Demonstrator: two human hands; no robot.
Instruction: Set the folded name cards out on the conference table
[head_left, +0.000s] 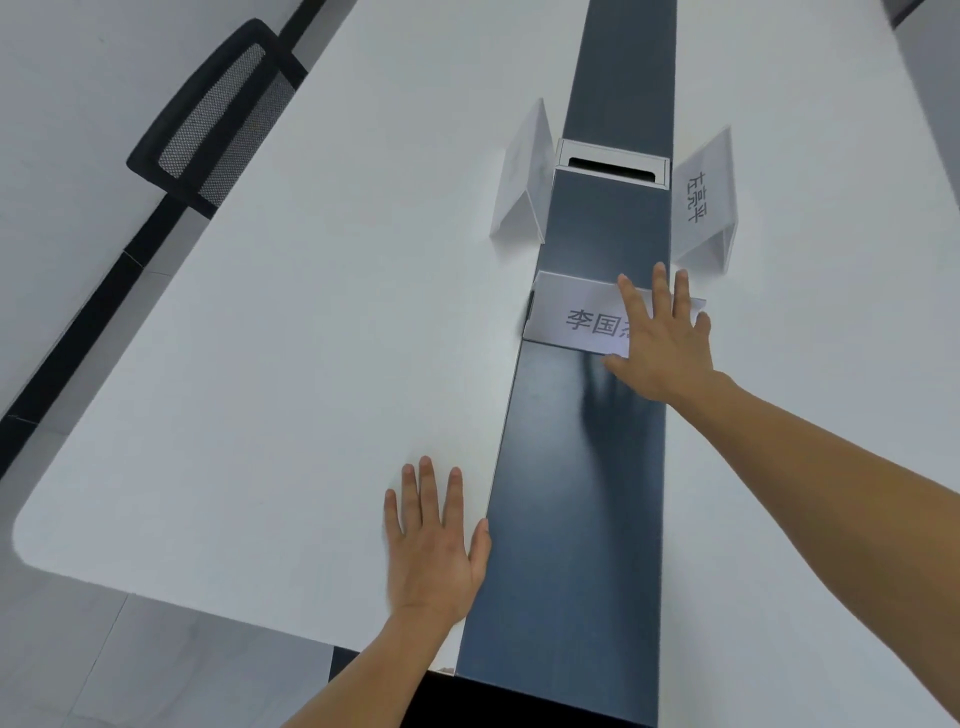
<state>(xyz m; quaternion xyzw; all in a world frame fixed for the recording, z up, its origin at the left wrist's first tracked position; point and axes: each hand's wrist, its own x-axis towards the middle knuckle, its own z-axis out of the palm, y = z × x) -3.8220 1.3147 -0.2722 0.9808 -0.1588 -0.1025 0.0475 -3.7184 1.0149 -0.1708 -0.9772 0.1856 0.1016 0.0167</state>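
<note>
1. The right hand (667, 343) is stretched forward, palm down. Its fingers are straight and a little spread, and they lie on the right end of the front name card (576, 317). The thumb points to the left, just under the lower edge of this card. The hand does not curl around the card; it only rests on it.
2. The front name card stands across the dark strip (571, 519) that runs along the middle of the table (311, 312). Most of the card is to the left of the right hand. Its printed face is turned to the camera, and the hand covers the last character.
3. The left hand (434, 545) is nearer to the person. It lies flat on the white part of the table, with straight fingers and the thumb at the edge of the dark strip. It holds nothing.
4. Beyond the right hand's fingertips, a little to the right, the right name card (701, 197) stands on the white surface. Its printed face looks toward the strip.
5. Beyond the right hand and to its left, the left name card (522, 176) stands on the other side of the strip.
6. Between these two cards, a cable box (612, 162) with a light frame is set in the strip.
7. Far to the left of both hands, a black mesh chair (218, 114) stands beside the table.
</note>
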